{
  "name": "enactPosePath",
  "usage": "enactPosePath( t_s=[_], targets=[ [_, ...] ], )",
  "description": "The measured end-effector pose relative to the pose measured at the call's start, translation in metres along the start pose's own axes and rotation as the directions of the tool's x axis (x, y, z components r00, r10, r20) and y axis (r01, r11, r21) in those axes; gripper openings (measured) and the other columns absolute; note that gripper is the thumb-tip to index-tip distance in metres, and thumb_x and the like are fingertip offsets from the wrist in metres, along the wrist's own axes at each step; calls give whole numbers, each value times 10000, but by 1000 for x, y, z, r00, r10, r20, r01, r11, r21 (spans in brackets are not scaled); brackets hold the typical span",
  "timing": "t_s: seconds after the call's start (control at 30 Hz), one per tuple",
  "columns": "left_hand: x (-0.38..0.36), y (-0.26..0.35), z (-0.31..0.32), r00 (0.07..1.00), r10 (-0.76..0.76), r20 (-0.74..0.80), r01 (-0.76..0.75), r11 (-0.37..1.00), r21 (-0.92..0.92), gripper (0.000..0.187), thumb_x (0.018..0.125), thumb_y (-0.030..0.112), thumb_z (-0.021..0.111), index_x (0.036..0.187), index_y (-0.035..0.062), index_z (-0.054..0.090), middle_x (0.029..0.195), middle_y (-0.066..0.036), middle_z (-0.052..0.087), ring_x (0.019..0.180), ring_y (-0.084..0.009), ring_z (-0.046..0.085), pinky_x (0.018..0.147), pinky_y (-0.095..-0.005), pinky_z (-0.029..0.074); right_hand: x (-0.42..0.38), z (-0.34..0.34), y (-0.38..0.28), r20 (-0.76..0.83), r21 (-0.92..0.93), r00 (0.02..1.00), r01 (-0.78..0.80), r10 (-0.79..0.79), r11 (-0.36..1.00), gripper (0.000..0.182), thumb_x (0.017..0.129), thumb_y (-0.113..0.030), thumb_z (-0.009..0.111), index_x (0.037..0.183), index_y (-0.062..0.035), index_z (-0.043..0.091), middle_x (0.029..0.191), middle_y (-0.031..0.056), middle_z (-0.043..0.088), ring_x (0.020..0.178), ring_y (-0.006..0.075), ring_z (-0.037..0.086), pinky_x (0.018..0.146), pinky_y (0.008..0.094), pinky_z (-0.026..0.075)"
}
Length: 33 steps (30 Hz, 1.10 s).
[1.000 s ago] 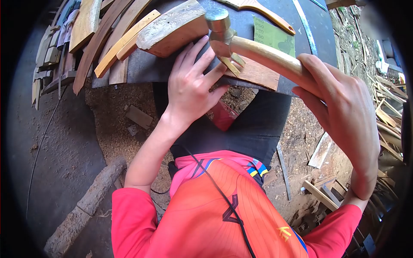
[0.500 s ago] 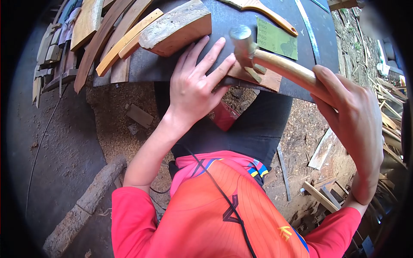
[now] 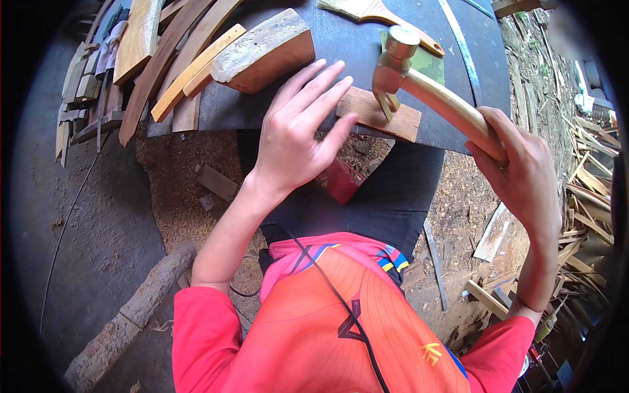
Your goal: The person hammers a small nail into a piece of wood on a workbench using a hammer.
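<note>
My right hand [image 3: 521, 167] is wrapped round the end of a claw hammer's [image 3: 452, 111] wooden handle. The hammer's striking face points up, and its claw hangs down at a small flat piece of wood [image 3: 357, 108] by the table's near edge. Left of that piece is my left hand [image 3: 295, 134], its fingers stretched out and apart, with the thumb and fingertips close to the wood's left end. Nothing is held in it. Just beyond those fingers, a thick wood block [image 3: 268, 56] rests on the dark table [image 3: 226, 114].
Green sandpaper [image 3: 429, 67] lies partly behind the hammer head. Farther back are a wooden-handled brush [image 3: 383, 12] and a metal strip [image 3: 462, 49]. Several boards [image 3: 141, 82] are stacked at the left. Wood scraps [image 3: 495, 232] and sawdust cover the ground, and a log [image 3: 131, 314] lies lower left.
The hammer head has shifted right and slightly up, while my right hand moved left. My left fingers have come away from the small piece of wood, so more of it shows.
</note>
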<state>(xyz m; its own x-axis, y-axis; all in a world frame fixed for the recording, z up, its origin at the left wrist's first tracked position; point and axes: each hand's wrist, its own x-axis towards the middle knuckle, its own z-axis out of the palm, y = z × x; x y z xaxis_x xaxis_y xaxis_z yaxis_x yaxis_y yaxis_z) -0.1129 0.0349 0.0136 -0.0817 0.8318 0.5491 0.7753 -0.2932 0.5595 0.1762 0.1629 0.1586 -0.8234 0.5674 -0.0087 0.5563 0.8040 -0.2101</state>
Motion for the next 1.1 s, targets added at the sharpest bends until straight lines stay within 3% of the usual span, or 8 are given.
enactPosePath(
  t_s=[0.33, 0.7, 0.73, 0.83, 0.87, 0.97, 1.03, 1.1],
  targets=[
    [34, -10, 21, 982, 188, 15, -187, 982, -32, 210, 825, 49, 844, 1027, 36, 786, 1015, -61, 757, 1020, -285, 699, 917, -420, 560, -9, 9, 0, -52, 26, 999, -12, 14, 1000, 400, 911, -129, 833, 1269, -87, 658, 906, 163, 737, 782, 402, 732, 658, 485, 555],
    [28, 15, 18, 998, -67, -23, 60, 973, -223, 105, 795, -6, 850, 799, 23, 750, 934, -76, 781, 896, -259, 735, 820, -379, 583, -25, 35, 2, -60, 385, 983, -140, 176, 912, 373, 917, -176, 846, 1223, -33, 689, 935, 213, 754, 846, 408, 760, 736, 439, 577],
    [25, 15, 16, 993, -113, -16, 105, 956, -274, 113, 796, -16, 854, 791, 20, 748, 924, -84, 791, 876, -252, 746, 803, -367, 587, -27, 39, -1, -61, 436, 972, -178, 226, 882, 382, 914, -190, 856, 1215, -8, 709, 949, 212, 768, 846, 345, 794, 759, 410, 584],
    [14, 14, 5, 977, -214, 6, 202, 912, -356, 100, 837, -70, 866, 851, -10, 787, 945, -107, 822, 886, -179, 778, 850, -312, 591, -34, 51, -12, -26, 626, 923, -285, 384, 726, 389, 916, -194, 861, 1210, 9, 708, 935, 168, 779, 835, 250, 797, 761, 395, 583],
    [10, 14, 3, 965, -261, 4, 244, 895, -373, 101, 843, -67, 872, 848, -11, 788, 944, -106, 822, 886, -174, 776, 846, -309, 592, -36, 57, -17, -36, 696, 912, -271, 410, 664, 384, 939, -188, 854, 1227, 14, 700, 863, 87, 751, 738, 149, 731, 653, 335, 556],
    [4, 13, -1, 934, -357, -8, 328, 865, -381, 106, 867, -43, 892, 865, 2, 796, 913, -75, 815, 872, -132, 766, 816, -276, 588, -41, 67, -35, 185, 897, 808, -371, 559, 239, 361, 963, -172, 839, 1237, 6, 686, 801, 22, 685, 613, 91, 641, 531, 274, 489],
    [2, 16, -2, 890, -456, 4, 423, 822, -380, 106, 864, -18, 899, 889, 19, 803, 875, -53, 808, 833, -116, 767, 773, -264, 584, -44, 86, -43, 229, 963, 817, -268, 530, -3, 339, 977, -127, 808, 1221, 21, 625, 780, -1, 640, 533, 72, 589, 442, 246, 455],
    [4, 17, 0, 888, -460, -19, 405, 799, -444, 145, 886, -12, 893, 998, 19, 806, 900, -42, 805, 808, -85, 742, 764, -244, 575, -46, 106, -52, 232, 971, 830, -231, 507, -67, 355, 959, -98, 808, 1225, 26, 608, 777, -1, 632, 542, 78, 609, 436, 246, 470]
  ],
)
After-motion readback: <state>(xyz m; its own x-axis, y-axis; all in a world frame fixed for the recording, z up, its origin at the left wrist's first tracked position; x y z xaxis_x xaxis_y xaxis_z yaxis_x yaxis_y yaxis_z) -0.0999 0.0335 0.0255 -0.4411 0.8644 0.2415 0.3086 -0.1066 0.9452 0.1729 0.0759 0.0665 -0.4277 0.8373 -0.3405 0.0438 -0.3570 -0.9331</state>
